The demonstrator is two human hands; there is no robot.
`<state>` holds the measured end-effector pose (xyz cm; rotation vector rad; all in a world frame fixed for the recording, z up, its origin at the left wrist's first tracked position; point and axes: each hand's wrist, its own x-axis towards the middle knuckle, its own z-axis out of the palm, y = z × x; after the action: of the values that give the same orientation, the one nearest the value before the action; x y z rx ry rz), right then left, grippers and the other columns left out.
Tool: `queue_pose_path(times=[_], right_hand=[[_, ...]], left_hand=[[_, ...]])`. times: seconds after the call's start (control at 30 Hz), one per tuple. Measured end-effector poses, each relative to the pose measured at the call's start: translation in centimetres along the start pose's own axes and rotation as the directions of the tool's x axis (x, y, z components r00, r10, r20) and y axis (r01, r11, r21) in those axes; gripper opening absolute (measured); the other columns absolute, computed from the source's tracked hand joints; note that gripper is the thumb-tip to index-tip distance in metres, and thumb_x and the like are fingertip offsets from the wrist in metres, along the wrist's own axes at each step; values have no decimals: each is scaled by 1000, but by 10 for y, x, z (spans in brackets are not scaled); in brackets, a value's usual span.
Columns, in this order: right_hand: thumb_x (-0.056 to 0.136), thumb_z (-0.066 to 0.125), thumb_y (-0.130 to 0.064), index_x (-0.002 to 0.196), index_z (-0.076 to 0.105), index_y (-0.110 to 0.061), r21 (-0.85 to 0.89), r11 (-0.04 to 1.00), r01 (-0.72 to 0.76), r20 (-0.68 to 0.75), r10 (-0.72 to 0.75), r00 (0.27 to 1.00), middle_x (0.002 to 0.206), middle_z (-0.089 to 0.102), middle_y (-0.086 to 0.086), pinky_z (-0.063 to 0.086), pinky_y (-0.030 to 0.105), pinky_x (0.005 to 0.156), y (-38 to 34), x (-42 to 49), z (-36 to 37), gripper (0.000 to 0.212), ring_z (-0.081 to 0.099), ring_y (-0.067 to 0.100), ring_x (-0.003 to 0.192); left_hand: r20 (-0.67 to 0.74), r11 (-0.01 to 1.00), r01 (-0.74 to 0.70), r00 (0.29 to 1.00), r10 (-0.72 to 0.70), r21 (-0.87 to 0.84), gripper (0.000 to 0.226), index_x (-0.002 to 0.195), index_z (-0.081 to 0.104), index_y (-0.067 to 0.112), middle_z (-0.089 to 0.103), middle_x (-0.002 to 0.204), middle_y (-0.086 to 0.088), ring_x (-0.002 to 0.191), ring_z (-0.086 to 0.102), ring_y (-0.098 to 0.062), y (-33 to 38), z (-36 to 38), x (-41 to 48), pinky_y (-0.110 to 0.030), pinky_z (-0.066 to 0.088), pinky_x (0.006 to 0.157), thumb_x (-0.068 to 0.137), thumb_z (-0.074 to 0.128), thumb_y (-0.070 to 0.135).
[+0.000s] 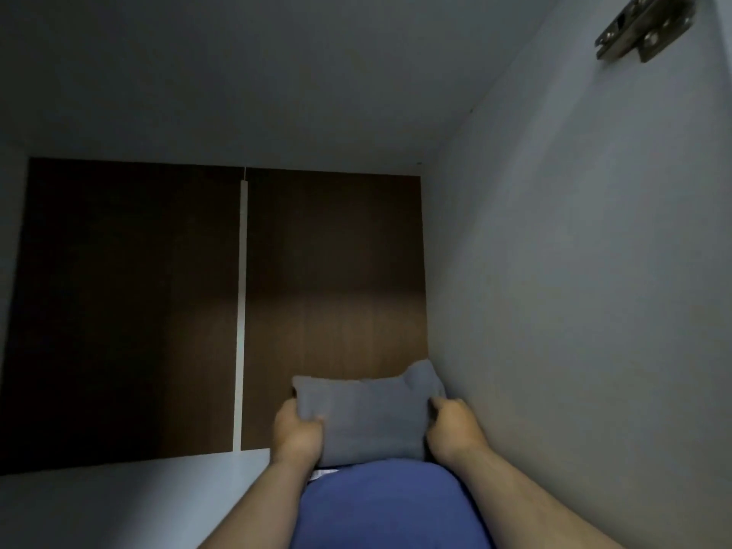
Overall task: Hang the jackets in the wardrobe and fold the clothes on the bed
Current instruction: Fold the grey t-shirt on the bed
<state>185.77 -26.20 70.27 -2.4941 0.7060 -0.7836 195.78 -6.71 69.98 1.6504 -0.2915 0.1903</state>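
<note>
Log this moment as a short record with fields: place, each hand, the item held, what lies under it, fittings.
place: inside a cupboard compartment, dark brown back panel, grey side wall, pale shelf floor
left hand: grips the left edge of the grey folded garment
right hand: grips its right edge, close to the side wall
below, nearer the camera: blue garment; whether the two touch cannot be told
fittings: metal hinge at the top right
</note>
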Motion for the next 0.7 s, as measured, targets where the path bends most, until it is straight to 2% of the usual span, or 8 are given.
queue_pose_path(times=[0.07,0.13,0.2,0.27,0.33,0.4,0.57,0.7], right_hand=[[92,41,-10,124,62,-9,-99,994,-53,110,64,992,132,59,13,48,32,98,4,1,6,38,58,29,118],[95,39,-17,128,59,-11,-152,987,-51,114,69,991,137,53,15,44,32,102,2,0,8,39,53,30,123],[99,37,-36,133,57,-16,-211,977,37,49,-27,998,145,44,18,36,35,110,-4,-4,5,44,43,33,132],[96,31,-59,143,49,-25,-299,946,125,75,-107,991,157,32,13,24,40,117,-11,-10,3,60,30,29,143],[91,27,-71,149,41,-30,-276,955,109,245,-40,969,159,33,6,24,43,117,-12,-14,4,72,31,26,145],[88,28,-76,152,35,-30,-168,986,0,390,67,918,158,36,0,29,41,116,-9,-15,4,79,36,24,143],[88,29,-77,149,40,-30,-159,987,7,403,59,913,153,44,-3,34,38,113,-10,-12,3,78,42,21,138],[88,30,-74,137,54,-28,-178,983,40,290,14,957,141,55,0,41,37,105,-11,-11,2,71,52,23,127]], left_hand=[[27,991,68,997,-71,116,34,125,53,-2,61,119,-19,95,57,-30,-5,2,3,-31,44,81,92,60,5],[-7,974,54,999,-54,221,48,133,48,-1,54,132,-22,113,56,-36,-7,-1,4,-35,46,90,92,64,16],[-38,909,-109,990,136,403,66,144,42,11,45,144,-14,130,46,-33,-5,-6,3,-39,41,105,89,67,37],[98,755,-267,960,261,599,70,148,41,24,40,153,-2,139,38,-25,0,-2,3,-39,34,111,88,57,58],[370,629,-339,925,87,700,58,143,47,26,45,150,0,136,42,-23,5,8,3,-37,32,111,95,41,58],[510,571,-372,855,-97,732,47,137,53,20,50,146,-6,134,43,-25,4,15,2,-36,32,112,102,33,44],[515,602,-372,854,-77,706,41,130,58,17,55,138,-7,128,47,-26,2,13,7,-34,37,105,104,33,38],[480,689,-303,874,-73,658,40,126,62,24,59,131,-3,121,52,-22,-4,12,6,-39,37,108,101,37,43]])
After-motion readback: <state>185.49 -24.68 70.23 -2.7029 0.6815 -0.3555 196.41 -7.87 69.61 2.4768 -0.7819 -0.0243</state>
